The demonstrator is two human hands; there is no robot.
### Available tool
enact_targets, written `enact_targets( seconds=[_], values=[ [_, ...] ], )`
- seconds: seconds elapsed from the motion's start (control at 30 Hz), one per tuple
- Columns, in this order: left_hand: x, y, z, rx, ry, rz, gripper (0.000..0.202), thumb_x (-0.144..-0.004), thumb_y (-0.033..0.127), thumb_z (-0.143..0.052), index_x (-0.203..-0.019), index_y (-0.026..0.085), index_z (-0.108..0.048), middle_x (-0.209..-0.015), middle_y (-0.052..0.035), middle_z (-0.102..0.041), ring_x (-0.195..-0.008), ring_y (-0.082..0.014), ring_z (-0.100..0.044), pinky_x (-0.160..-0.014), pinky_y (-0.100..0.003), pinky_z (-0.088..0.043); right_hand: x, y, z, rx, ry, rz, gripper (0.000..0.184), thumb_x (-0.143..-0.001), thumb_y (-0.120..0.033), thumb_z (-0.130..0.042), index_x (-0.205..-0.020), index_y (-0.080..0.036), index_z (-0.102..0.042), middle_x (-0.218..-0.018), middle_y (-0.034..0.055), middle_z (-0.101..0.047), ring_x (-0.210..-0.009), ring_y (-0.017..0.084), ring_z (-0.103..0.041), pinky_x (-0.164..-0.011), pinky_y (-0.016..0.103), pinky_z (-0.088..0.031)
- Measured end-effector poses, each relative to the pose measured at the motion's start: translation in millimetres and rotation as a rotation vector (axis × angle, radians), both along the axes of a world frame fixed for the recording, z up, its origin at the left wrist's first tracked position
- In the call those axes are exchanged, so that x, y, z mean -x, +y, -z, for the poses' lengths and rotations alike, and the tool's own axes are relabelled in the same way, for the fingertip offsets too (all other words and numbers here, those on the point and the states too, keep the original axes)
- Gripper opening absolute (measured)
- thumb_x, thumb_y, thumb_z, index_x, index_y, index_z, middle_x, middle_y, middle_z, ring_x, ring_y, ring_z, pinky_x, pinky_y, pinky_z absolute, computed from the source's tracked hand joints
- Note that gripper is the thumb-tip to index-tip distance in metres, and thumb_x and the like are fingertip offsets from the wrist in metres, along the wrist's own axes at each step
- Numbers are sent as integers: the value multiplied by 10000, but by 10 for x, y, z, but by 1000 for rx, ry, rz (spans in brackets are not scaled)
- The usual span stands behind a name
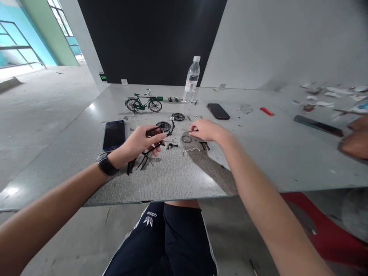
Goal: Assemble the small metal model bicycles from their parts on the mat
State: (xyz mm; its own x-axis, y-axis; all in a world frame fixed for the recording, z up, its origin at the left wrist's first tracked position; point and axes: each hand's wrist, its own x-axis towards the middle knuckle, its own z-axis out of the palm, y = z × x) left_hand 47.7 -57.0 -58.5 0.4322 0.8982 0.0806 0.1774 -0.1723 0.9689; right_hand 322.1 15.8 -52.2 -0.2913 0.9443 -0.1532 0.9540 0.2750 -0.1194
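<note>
My left hand [143, 140], with a black watch on its wrist, is closed around a black miniature bicycle frame [148, 151] above the table. My right hand [202, 130] has its fingertips pinched together low over the table; whatever is between them is too small to name. Just left of those fingertips lies a thin dark ring [186, 139]. Two small spoked wheels, one the far wheel [178, 116] and one the nearer wheel [163, 126], rest beyond my left hand. Small black parts [172, 145] and a thin silvery piece [192, 149] lie between my hands.
A built green model bicycle [143, 102] stands at the back. Behind are a water bottle [192, 79] and a dark phone [218, 111]. Another phone [114, 135] lies left. Rightward are a red object [267, 111], a long dark object [318, 125] and another person's hand [356, 140].
</note>
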Motion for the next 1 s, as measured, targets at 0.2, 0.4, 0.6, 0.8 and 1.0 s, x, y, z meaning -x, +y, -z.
enact_targets(
  seconds=[0.2,0.4,0.6,0.8,1.0],
  values=[
    [-7,4,8,10,-7,-7,214,-938,325,-677,-837,145,-623,-748,-31,-657,-534,-82,-611,-475,-177,-543,39,-21,-14,-49,-1,-2,241,-957,-376,-564,-1047,-194,-694,-1077,151,-696,-871,249,-628,-740,383,-457],
    [-4,-12,-9,31,-32,-13,194,-938,305,-680,-849,140,-627,-759,-35,-657,-544,-82,-615,-476,-177,-544,-99,-48,-106,-54,121,60,325,-986,-486,-504,-1130,-237,-655,-1005,113,-716,-741,214,-623,-667,360,-430],
    [-4,-22,-16,54,-51,-5,191,-937,299,-683,-857,134,-630,-749,-27,-645,-541,-84,-612,-476,-188,-547,-112,-61,-131,-21,90,31,267,-978,-407,-519,-1042,-228,-707,-1034,104,-718,-698,185,-606,-648,358,-421],
    [14,10,34,40,-83,14,213,-923,339,-699,-896,135,-644,-780,-40,-649,-578,-103,-632,-475,-204,-555,-84,-52,-99,14,74,-7,244,-937,-341,-582,-1117,-256,-724,-1052,99,-708,-880,234,-645,-730,369,-460],
    [14,15,39,29,-75,11,224,-920,352,-698,-903,136,-645,-790,-50,-656,-578,-105,-635,-479,-204,-557,-66,-57,-100,18,52,-16,237,-941,-346,-567,-1078,-270,-744,-1051,106,-694,-859,235,-634,-706,369,-456]
  ],
)
